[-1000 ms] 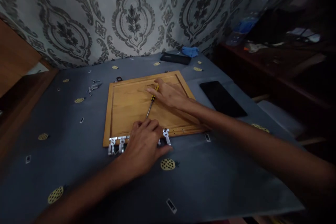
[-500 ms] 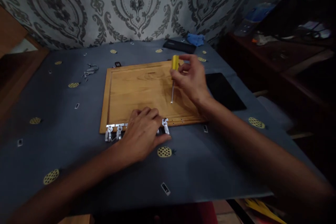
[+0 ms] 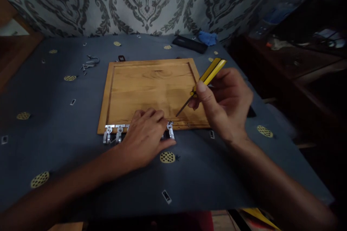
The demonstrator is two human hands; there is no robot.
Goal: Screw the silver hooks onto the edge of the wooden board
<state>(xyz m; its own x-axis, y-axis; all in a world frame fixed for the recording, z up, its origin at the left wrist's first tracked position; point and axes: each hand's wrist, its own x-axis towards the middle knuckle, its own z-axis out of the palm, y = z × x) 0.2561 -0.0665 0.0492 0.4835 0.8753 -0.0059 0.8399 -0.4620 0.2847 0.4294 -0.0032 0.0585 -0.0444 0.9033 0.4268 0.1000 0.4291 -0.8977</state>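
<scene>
A yellow and black screwdriver (image 3: 213,72) is held at right of centre by the right hand (image 3: 231,97), its handle pinched between thumb and fingers. The handle is tilted to the upper right; the shaft projects from the grip to the lower left. The tip is seen just above the rightmost metal bracket (image 3: 170,130); contact with the wooden panel (image 3: 141,90) cannot be confirmed.

The panel is laid flat mid-frame on the grey cloth (image 3: 67,115), with brackets lined along its near edge. Several of these are covered by the left hand (image 3: 148,135), placed palm down at lower centre; whether anything is grasped beneath it cannot be told. Loose metal parts (image 3: 90,64) are noted at upper left, and a black case (image 3: 189,44) beside a blue rag (image 3: 208,38) at upper right.
</scene>
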